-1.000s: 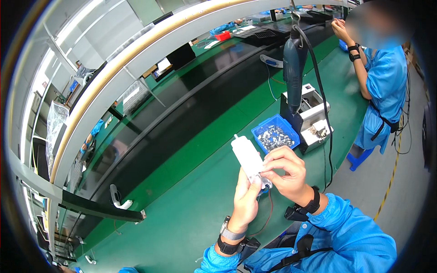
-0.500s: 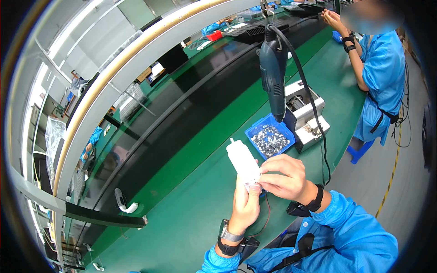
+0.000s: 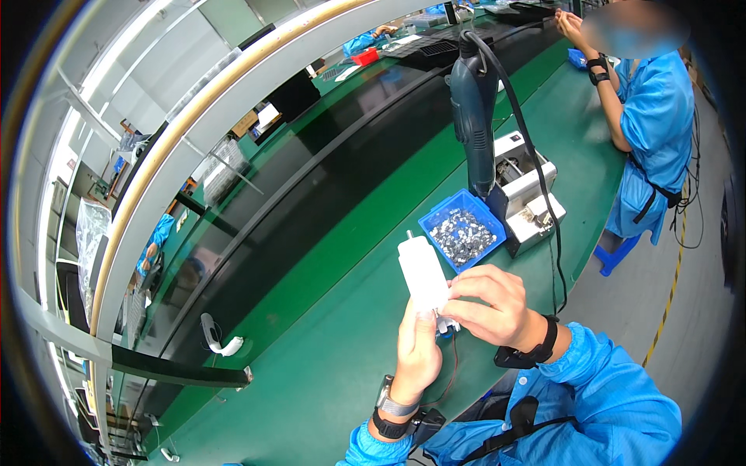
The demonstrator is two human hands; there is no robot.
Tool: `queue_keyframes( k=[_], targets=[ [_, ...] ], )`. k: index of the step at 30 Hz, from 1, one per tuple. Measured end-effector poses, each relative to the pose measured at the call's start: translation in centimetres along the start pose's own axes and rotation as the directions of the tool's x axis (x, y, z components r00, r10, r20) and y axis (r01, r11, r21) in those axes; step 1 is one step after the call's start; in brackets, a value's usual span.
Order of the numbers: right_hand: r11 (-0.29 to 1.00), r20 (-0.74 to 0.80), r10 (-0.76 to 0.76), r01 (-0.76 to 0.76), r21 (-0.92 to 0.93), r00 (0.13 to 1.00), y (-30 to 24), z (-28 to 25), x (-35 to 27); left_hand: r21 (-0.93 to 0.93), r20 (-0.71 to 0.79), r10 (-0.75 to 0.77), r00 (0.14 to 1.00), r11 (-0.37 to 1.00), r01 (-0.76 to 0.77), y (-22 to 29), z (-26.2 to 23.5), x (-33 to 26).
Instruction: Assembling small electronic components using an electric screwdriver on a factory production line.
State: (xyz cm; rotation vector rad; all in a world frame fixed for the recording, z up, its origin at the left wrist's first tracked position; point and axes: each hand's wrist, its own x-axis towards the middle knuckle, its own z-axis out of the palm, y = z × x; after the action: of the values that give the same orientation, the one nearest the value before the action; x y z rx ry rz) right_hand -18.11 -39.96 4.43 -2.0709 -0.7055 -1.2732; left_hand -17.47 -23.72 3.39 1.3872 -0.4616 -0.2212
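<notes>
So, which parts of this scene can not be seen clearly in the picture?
- Head view: the lower end of the white part is covered by the right hand and left hand.
- Head view: the pieces in the blue bin are too small to identify.
- Head view: the tip of the hanging screwdriver is hidden behind the bin's rim.
- Head view: the co-worker's hands are small and near the top edge.

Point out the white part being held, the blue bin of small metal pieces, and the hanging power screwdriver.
White part (image 3: 422, 272), head view, on its flat upper face.
Blue bin (image 3: 435, 219), head view, on its rim.
Hanging power screwdriver (image 3: 472, 116), head view, on its dark body.
</notes>
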Motion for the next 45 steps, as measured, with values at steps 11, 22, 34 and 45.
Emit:
queue_keyframes(
  k=[11, 22, 34, 45],
  targets=[
    [0.997, 0.022, 0.069, -0.069, -0.028, 0.997, -0.6, -0.4, 0.3, -0.047, -0.028, -0.058, 0.998, 0.997, 0.057, 0.2, -0.1, -0.2],
    [0.965, -0.34, 0.258, -0.261, 0.038, 0.904, 5.4, -2.2, 3.7, -0.068, 0.038, -0.035, 0.999, 0.997, 0.038, 0.7, -0.3, 0.5],
    [0.625, 0.188, 0.623, -0.627, 0.465, 0.759, 8.0, -7.1, 12.3, -0.123, 0.003, -0.061, 0.998, 0.99, 0.061, 1.1, -0.4, 0.3],
    [0.723, -0.21, 0.639, -0.484, 0.493, 0.74, 10.2, -9.9, 3.9, -0.152, -0.152, -0.1, 0.983, 0.985, 0.077, 1.4, 0.0, 0.6]
  ],
)
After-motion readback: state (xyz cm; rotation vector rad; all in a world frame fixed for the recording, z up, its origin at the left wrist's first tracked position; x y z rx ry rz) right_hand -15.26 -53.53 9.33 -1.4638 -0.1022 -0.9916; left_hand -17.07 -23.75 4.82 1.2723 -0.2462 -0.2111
